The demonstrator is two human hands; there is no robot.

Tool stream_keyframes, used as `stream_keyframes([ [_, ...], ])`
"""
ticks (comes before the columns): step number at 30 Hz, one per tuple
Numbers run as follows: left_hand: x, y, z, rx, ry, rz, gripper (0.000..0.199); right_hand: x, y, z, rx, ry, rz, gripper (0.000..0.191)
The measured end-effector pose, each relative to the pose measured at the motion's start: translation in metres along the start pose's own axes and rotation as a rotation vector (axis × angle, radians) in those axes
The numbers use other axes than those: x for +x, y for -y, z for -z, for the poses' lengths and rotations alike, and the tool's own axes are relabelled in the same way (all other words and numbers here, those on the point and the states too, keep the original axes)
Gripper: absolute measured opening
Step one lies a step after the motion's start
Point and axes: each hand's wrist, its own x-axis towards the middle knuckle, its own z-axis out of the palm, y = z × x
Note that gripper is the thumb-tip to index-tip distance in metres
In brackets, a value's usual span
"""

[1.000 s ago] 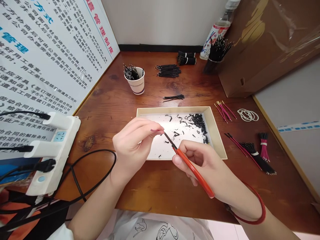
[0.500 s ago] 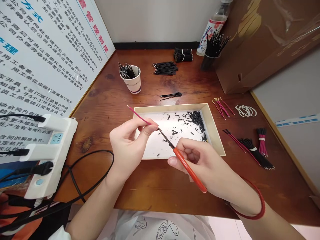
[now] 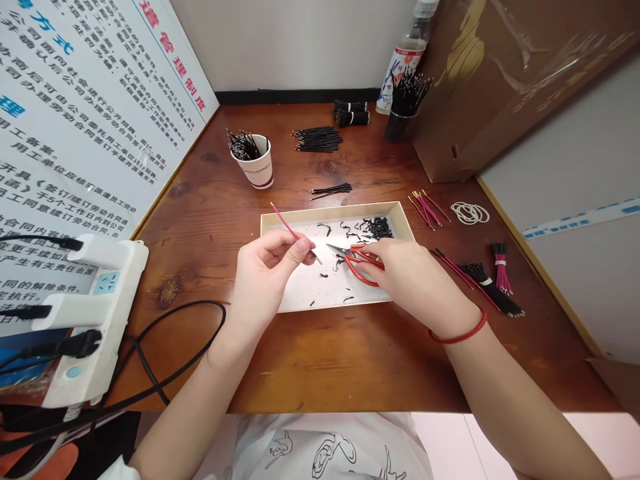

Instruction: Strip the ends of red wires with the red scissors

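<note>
Two bare hands hang over a shallow, cream-walled tray [image 3: 300, 293] in the head view. The left hand [image 3: 265, 270] is pinched closed, thumb against fingertips, on a thin magenta wire [image 3: 284, 219] above the tray's left half; the grip hides the wire's middle, and a short, pale end pokes out beyond it. The right hand [image 3: 413, 267], curled closed above the tray's right side, holds red-handled scissors [image 3: 356, 276] with dark, pointed blades; its far fingers are out of sight, and how wide the blades part is hard to tell. That hand and wrist cover part of the tray's right wall, while the left hand masks its near left corner. Curled black scraps [image 3: 379, 228] heap in the tray's far right corner, too small to separate. Beyond the tray, a smooth paper cup [image 3: 259, 172] bristles with black wires, their lower lengths hidden. Right of the tray lie looped white bands [image 3: 470, 213]. Left of it, a printed board [image 3: 100, 120] and glossy plastic power strip [image 3: 113, 300] flank the knotted wood tabletop [image 3: 310, 360]; the frame crops the board.
</note>
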Motion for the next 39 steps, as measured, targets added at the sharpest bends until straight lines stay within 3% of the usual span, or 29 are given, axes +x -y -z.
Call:
stream_keyframes([
  [5, -0.003, -0.005, -0.003, 0.092, 0.043, 0.024, 0.016, -0.005, 0.014, -0.002, 0.393, -0.287, 0.352, 0.013],
  [9, -0.004, -0.006, -0.003, 0.134, 0.086, 0.023, 0.017, -0.007, 0.024, 0.001, 0.567, -0.301, 0.521, 0.011],
  [17, -0.002, -0.007, -0.004, 0.160, 0.112, 0.033, 0.012, 0.001, 0.018, 0.014, 0.496, -0.194, 0.614, 0.011],
  [29, -0.005, -0.004, -0.005, 0.234, 0.066, -0.019, 0.012, 0.005, 0.023, 0.024, 0.244, -0.143, 0.653, 0.021],
  [39, -0.007, -0.001, -0.006, 0.261, 0.021, -0.062, 0.009, 0.004, 0.029, 0.014, 0.301, -0.276, 0.615, 0.017],
])
